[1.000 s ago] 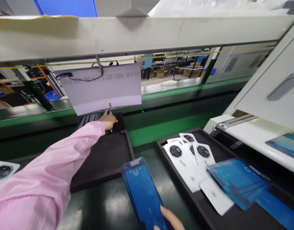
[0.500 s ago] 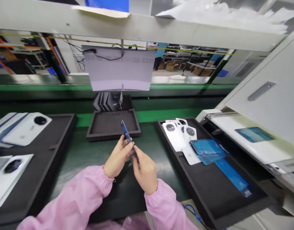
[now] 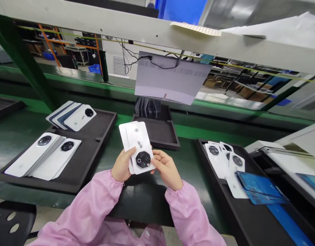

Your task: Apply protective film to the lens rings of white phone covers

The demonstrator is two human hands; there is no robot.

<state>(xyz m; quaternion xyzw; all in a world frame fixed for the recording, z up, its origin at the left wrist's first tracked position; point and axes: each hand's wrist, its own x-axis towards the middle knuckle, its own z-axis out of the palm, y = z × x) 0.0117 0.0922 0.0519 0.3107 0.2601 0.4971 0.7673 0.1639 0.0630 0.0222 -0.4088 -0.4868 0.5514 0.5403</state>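
Observation:
Both hands hold a white phone back cover [image 3: 138, 143] in front of me, its round black camera ring facing up near my fingers. A second white edge shows just behind it. My left hand [image 3: 123, 165] grips the lower left side with fingers wrapped round it. On the lower right edge my right hand [image 3: 167, 168] pinches the cover. Pink sleeves cover both arms. The cover is held above the dark green work surface [image 3: 157, 201], in front of a small black tray [image 3: 159, 131].
A black tray [image 3: 95, 136] at left holds several white back covers. At right another black tray [image 3: 239, 218] carries white covers [image 3: 224, 160] and blue film sheets [image 3: 260, 188]. A grey panel [image 3: 170, 80] hangs at the back. A white machine [image 3: 296, 157] stands far right.
My left hand came back from the far small tray to join the right. The piece in hand, seen blue then edge-on, now shows its white side. The view swung left.

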